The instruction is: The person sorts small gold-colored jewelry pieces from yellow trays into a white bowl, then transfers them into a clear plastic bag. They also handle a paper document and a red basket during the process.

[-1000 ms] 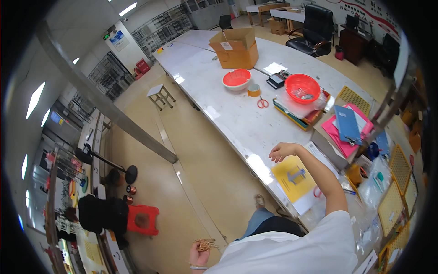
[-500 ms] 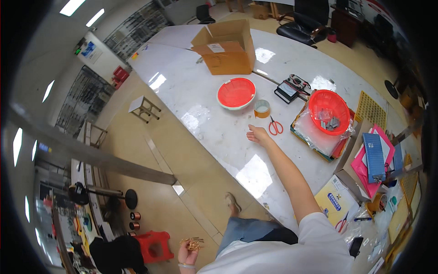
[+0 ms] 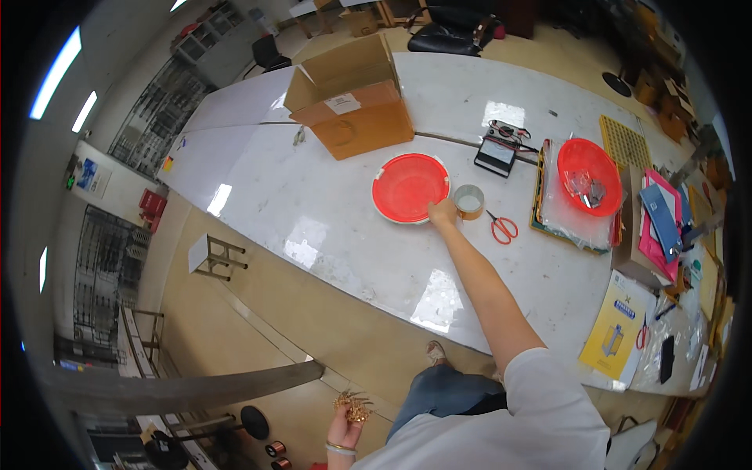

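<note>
The white-rimmed red basin [image 3: 409,186] sits on the white table [image 3: 356,251], just left of a tape roll [image 3: 471,214]. The right hand [image 3: 442,212] is at its near right rim — whether the fingers grip it, I cannot tell. The left hand [image 3: 341,431], down beside the table, holds a bundle of coppery pieces [image 3: 355,409] (a pale bracelet [image 3: 341,449] rings that wrist). Behind the basin stands an open cardboard box [image 3: 362,125].

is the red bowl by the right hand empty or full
Empty: the red bowl shows only its bare red inside.
</note>
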The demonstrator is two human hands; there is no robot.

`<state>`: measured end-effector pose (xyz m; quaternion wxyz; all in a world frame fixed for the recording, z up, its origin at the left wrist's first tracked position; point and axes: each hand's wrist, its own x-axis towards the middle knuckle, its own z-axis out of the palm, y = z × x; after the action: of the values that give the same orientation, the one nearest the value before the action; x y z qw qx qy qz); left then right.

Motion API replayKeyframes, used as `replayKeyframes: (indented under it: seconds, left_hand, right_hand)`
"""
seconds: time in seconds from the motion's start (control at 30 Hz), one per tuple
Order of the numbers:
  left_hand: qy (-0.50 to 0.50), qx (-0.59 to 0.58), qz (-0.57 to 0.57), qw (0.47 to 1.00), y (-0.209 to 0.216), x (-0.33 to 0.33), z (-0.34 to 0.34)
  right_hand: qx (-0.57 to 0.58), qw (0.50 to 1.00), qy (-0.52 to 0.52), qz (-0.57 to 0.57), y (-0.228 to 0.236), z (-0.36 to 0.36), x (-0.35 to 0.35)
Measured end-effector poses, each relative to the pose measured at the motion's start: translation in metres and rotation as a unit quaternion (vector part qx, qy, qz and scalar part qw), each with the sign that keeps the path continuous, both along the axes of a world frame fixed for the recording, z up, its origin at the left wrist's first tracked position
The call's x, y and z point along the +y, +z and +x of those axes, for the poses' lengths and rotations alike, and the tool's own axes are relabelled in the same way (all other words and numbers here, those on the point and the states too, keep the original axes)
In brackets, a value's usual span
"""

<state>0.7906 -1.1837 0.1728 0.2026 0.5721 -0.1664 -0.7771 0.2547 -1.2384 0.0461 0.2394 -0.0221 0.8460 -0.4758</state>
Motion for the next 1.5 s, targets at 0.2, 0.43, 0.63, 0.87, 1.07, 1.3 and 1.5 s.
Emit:
replayKeyframes:
  seconds: [0.2,0.43,0.63,0.87,1.07,1.3,1.5]
  left_hand:
    - [-0.103,0.036,-0.009,0.994,-0.033,-0.058,-0.019]
    - [-0.339,0.086,-0.048,0.936,-0.014,-0.029,-0.133]
    - [-0.486,0.146,-0.149,0.849,0.019,0.115,-0.223]
    - [-0.637,0.188,-0.020,0.747,0.044,0.378,-0.246]
    - [-0.747,0.177,0.046,0.639,0.060,0.529,-0.236]
    - [-0.777,0.166,-0.023,0.607,0.054,0.660,-0.284]
    - [-0.758,0.225,-0.037,0.611,0.025,0.800,-0.357]
  right_hand:
    - [0.151,0.984,-0.018,-0.095,-0.001,0.087,0.128]
    - [0.100,0.979,-0.154,-0.089,0.032,0.217,0.427]
    - [0.150,0.855,-0.473,-0.147,0.054,0.360,0.630]
    - [0.126,0.671,-0.680,-0.268,0.069,0.487,0.803]
    - [0.153,0.622,-0.707,-0.300,0.090,0.477,0.916]
    - [0.113,0.627,-0.703,-0.317,0.035,0.400,1.037]
    - [0.065,0.653,-0.683,-0.321,0.008,0.307,1.135]
